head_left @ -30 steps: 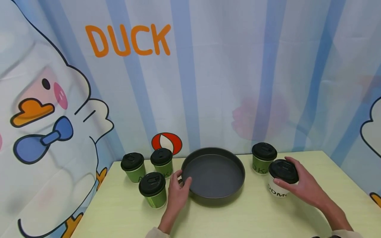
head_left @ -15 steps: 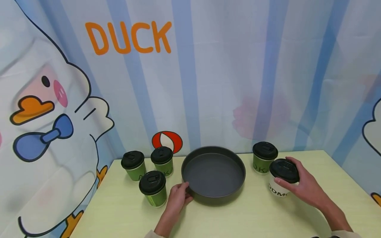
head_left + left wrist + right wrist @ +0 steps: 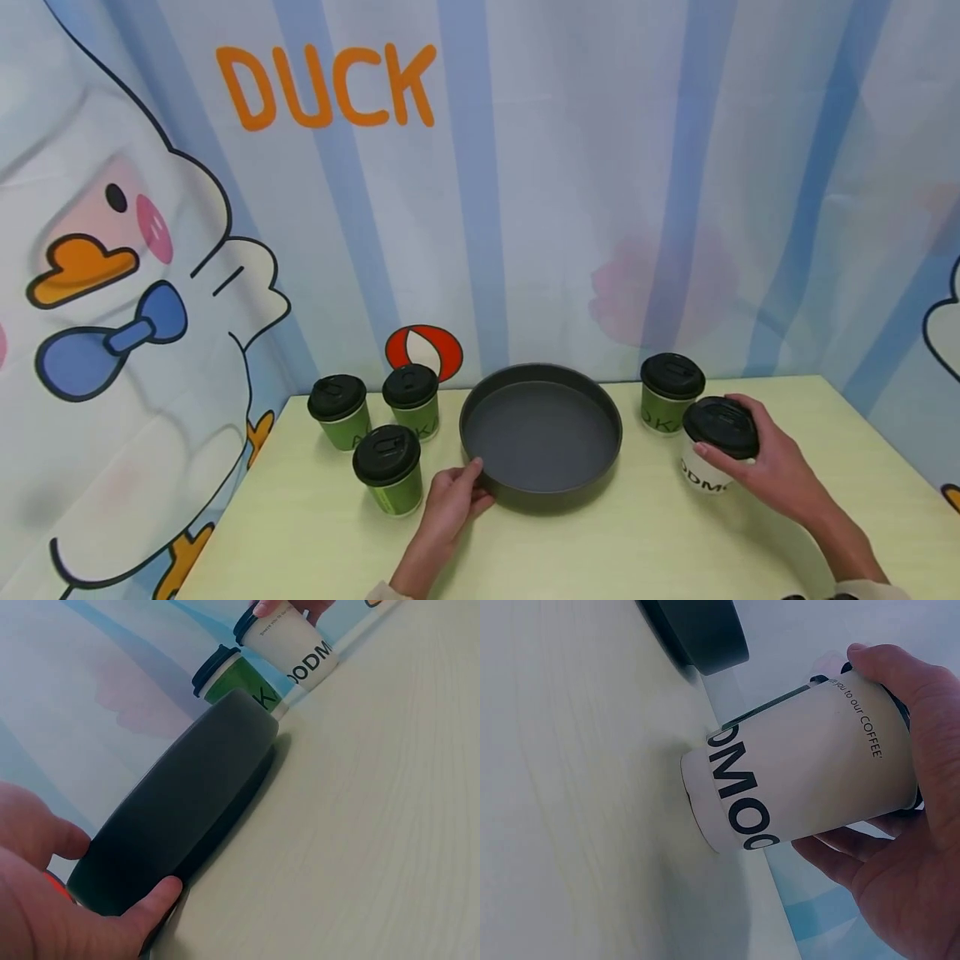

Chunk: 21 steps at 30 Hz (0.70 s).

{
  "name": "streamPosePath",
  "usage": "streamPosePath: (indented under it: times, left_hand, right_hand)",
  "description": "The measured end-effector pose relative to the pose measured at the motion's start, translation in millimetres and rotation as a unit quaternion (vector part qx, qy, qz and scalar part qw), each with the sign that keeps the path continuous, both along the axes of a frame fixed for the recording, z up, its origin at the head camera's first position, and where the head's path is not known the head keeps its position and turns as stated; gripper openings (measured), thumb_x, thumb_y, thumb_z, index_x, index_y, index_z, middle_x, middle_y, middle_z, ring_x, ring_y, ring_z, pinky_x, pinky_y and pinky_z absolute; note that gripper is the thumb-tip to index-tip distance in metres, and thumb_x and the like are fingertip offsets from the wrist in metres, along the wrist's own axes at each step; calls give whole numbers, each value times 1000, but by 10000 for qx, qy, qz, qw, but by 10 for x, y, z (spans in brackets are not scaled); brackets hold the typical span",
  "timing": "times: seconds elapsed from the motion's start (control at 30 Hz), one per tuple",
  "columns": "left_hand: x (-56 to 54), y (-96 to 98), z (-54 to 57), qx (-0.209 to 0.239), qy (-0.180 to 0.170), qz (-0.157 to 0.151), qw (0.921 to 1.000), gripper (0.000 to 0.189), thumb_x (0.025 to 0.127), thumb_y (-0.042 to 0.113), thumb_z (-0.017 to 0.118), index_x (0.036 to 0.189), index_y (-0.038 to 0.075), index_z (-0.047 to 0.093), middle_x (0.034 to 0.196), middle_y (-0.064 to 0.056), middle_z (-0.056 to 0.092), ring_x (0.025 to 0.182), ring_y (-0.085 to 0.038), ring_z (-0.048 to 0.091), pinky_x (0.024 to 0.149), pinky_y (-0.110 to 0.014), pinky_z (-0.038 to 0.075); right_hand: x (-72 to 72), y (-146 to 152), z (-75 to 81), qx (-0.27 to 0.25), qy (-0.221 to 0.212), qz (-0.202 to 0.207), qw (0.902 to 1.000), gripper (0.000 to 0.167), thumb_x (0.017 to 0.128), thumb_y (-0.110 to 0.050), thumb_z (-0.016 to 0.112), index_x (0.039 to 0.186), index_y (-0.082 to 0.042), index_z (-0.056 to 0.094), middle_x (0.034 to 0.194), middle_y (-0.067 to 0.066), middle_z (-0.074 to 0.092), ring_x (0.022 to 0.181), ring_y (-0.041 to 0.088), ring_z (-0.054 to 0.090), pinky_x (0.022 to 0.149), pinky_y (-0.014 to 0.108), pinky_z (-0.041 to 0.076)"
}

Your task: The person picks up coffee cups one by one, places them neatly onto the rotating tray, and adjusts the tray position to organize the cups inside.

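Observation:
A round dark grey baking pan (image 3: 540, 437) sits mid-table in the head view. At its front-left edge my left hand (image 3: 447, 504) grips it, thumb on the rim and fingers low on the side. The left wrist view shows the pan's wall (image 3: 191, 799) between thumb and a finger; the other fingers are hidden. On the right, my right hand (image 3: 776, 471) holds a white paper coffee cup (image 3: 705, 473) with a black lid (image 3: 722, 425). Thumb and fingers wrap its upper part in the right wrist view. Whether the cup's base (image 3: 701, 802) touches the table is unclear.
Behind the white cup stands a green lidded cup (image 3: 663, 412). Left of the pan are three more green cups: one at front (image 3: 397, 492), one at far left (image 3: 347, 432), one behind (image 3: 420, 417). A printed duck curtain (image 3: 547, 208) hangs along the table's back edge.
My left hand has gone from spread fingers beside the pan's left edge to gripping its front-left rim. The right hand keeps its hold on the white cup. The head view has shifted slightly.

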<state>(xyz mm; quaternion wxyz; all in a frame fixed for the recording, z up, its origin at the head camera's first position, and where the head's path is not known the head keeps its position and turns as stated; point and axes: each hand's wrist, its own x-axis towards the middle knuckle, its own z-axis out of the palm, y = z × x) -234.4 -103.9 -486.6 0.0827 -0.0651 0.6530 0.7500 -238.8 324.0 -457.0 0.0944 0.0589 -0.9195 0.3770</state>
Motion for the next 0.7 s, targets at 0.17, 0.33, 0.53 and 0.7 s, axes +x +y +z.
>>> streamPosePath:
  times: [0.17,0.33,0.53,0.7]
  left_hand:
    - [0,-8,-20,52,31,6,10000,54,110,24,50,134,-24,42,100,-11,51,78,-11,57,81,-27,59]
    - [-4,-10,-43,82,-13,20,10000,53,110,24,51,133,-23,43,98,-10,50,78,-11,56,80,-27,59]
    - [-32,-4,-76,44,-32,46,10000,55,110,26,51,135,-22,42,101,-11,49,81,-14,55,82,-29,59]
    - [-31,-7,-69,34,19,13,10000,53,110,25,51,134,-22,43,100,-11,49,82,-14,56,84,-30,59]
  right_hand:
    - [8,-15,32,-7,59,-82,9999,94,94,-45,76,159,-2,23,143,40,44,125,58,49,91,69,46]
    - [70,-15,167,-35,238,-31,9997,92,94,-40,77,159,-4,24,141,39,45,123,58,50,88,68,47]
    - [133,-100,490,-111,771,231,9967,86,94,-30,78,160,-8,28,142,33,48,121,53,54,80,40,52]
    - [90,-344,728,-313,1053,599,9921,83,95,-23,78,161,-13,29,145,27,48,122,29,57,76,17,48]
